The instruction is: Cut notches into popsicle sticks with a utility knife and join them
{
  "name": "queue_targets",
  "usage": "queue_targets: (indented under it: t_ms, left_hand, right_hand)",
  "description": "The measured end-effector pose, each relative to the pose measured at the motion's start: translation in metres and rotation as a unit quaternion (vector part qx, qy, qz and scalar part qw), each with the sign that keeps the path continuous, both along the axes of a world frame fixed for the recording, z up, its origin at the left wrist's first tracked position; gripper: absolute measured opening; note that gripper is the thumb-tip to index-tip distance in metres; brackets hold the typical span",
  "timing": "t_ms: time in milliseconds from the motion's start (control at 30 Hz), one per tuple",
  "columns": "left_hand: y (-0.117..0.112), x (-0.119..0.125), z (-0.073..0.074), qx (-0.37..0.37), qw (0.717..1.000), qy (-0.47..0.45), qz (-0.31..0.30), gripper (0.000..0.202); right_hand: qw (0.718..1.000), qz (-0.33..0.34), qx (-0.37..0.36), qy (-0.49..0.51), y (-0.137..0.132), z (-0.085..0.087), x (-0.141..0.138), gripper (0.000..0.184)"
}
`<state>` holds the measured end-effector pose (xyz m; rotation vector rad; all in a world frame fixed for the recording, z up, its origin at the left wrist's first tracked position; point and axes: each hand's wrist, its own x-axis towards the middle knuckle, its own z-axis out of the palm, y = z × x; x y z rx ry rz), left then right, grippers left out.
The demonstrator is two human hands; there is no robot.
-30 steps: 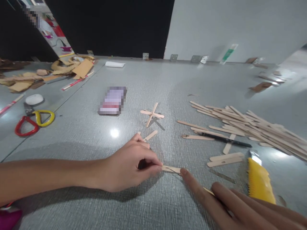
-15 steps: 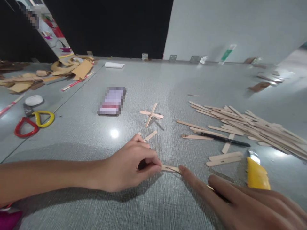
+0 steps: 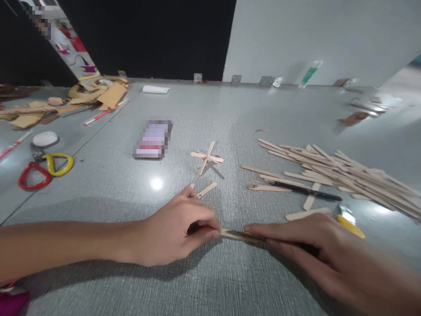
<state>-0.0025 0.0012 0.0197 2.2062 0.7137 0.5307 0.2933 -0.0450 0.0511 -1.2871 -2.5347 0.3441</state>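
Left hand (image 3: 184,230): fingertips pinching wooden stick (image 3: 225,231), on table (image 3: 197,289) between hands | right hand (image 3: 325,250): fingers gripping thin blade (image 3: 235,233) on stick, cutting seemingly unfinished | beyond left hand: notched stick (image 3: 208,189) | farther: crossed sticks (image 3: 207,157), apparently joined | right: stick pile (image 3: 345,169), seemingly unworked
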Motion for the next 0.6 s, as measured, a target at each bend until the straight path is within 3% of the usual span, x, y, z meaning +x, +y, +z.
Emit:
queue_targets:
  t_ms: [133,200,367,600]
  left_hand:
    - [-0.002,0.001,-0.001,-0.003,1.000,0.002,0.000,0.015]
    - [-0.003,0.000,-0.002,-0.001,1.000,0.001,0.000,0.014]
    - [0.000,0.000,-0.003,0.006,1.000,-0.016,-0.002,0.014]
    - [-0.001,0.001,-0.004,0.012,1.000,-0.016,-0.001,0.015]
  right_hand:
    - [0.990,0.030,-0.128,0.054,0.013,0.003,-0.002,0.042]
    - [0.987,0.053,-0.134,0.066,0.017,0.003,-0.002,0.043]
    - [0.989,0.137,0.055,-0.027,0.020,0.002,0.003,0.043]
    - [0.934,0.237,0.251,-0.094,0.015,0.003,0.008,0.047]
